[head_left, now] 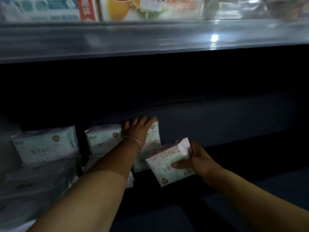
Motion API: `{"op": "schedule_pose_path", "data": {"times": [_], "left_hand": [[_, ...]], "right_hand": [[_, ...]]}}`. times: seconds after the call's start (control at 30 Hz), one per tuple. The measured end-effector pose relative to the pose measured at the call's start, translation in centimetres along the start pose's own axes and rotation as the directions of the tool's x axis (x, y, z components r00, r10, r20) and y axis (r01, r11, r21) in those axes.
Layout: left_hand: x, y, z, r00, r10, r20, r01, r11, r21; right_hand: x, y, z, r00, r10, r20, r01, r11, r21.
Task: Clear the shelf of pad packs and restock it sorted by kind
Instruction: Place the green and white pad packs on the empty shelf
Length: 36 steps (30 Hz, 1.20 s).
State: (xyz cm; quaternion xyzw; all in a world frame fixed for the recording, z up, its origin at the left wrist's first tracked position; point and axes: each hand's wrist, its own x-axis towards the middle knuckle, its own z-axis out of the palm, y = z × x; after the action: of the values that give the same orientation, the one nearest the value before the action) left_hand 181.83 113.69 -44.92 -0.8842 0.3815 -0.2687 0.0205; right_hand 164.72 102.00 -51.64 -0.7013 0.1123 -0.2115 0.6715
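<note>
While my left hand (139,128) lies flat-fingered on the upright white-and-mint plastic pad pack (150,144) deep on the dark shelf (234,124), my right hand (196,159) grips a pink-edged white pad pack (168,163) just beside it.

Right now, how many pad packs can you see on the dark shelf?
At least 4: one far-left pack, one middle pack, one upright pack under the left hand, one pink pack gripped by the right hand. More blur lower left.

- You're at a shop shelf: identical pad packs (46,144) stand in rows on the dark lower shelf (234,124).
- Above, a clear price-strip rail (150,39) fronts boxed goods (150,8).
</note>
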Motion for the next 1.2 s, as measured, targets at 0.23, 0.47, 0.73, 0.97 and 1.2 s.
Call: {"op": "schedule_pose_path", "data": {"times": [0.23, 0.47, 0.73, 0.97, 1.2], "left_hand": [[-0.9, 0.0, -1.5, 0.994, 0.080, 0.072, -0.074, 0.994, -0.083], [-5.2, 2.9, -5.9, 0.972, 0.174, 0.159, 0.022, 0.602, -0.798], [-11.2, 3.8, -8.4, 0.948, 0.154, 0.278, 0.149, 0.557, -0.817], [-15.1, 2.5, -8.5, 0.940, -0.049, 0.337, 0.339, 0.225, -0.913], [-16.5, 1.2, -6.5, 0.917, -0.020, 0.399, 0.388, 0.289, -0.875]], "right_hand": [[-0.6, -0.6, 0.3, 0.999, -0.049, -0.016, 0.049, 0.999, 0.009], [-2.9, -2.5, 0.5, 0.998, -0.071, 0.001, 0.070, 0.993, -0.095], [-7.3, -4.1, 0.8, 0.993, -0.118, 0.030, 0.121, 0.976, -0.180], [-9.6, -3.4, 0.3, 0.981, 0.002, 0.192, 0.024, 0.991, -0.135], [-8.6, -5.2, 1.2, 0.990, -0.142, 0.016, 0.141, 0.949, -0.282]]}}
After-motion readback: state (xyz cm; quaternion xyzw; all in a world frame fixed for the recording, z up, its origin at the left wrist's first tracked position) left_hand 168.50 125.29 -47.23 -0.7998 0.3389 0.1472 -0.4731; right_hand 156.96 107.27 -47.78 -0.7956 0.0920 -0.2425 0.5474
